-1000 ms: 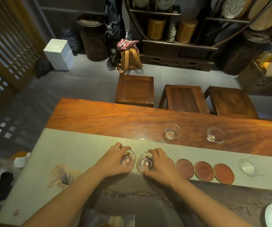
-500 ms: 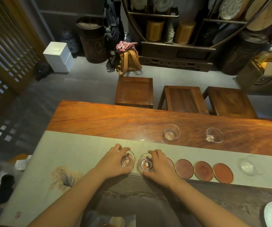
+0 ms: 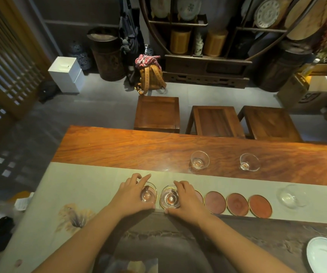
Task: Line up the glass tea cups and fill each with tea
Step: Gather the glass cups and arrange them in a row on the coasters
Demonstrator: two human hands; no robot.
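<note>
clearly the lining-up step was in hand, with no tea poured yet. the left hand point(image 3: 132, 196) had its fingers point(image 3: 144, 177) curled narrowly around a glass cup point(image 3: 148, 195) sitting on a gold-rimmed coaster at the left end of the row, and the right hand point(image 3: 186, 200) gripped a second cup point(image 3: 169, 198) on the coaster just beside it, thumb at the near rim and fingers over the far side. both cups stood upright and close together without clearly touching.

three bare coasters point(image 3: 237, 202) ran on to the right, with a fourth partly hidden under the right hand. two more cups point(image 3: 199, 160) point(image 3: 249, 162) waited on the bare wood farther back, well apart from the row, and another clear glass vessel point(image 3: 291, 196) stood just past the last coaster; whether it was a cup or a small pitcher could not be told. the next move would probably call for letting go of the seated pair and reaching across for the far cups, setting each squarely on an open coaster. no teapot was visible.

the counter point(image 3: 139, 146) was a long reddish wood slab with a pale cloth runner point(image 3: 91, 186) under the row, and a white plate point(image 3: 324, 257) sat at the near right. beyond it stood three wooden stools point(image 3: 156, 113) on a grey floor, a tan backpack point(image 3: 151, 77), a white box point(image 3: 66, 73), and dark shelving with plates and jars.
</note>
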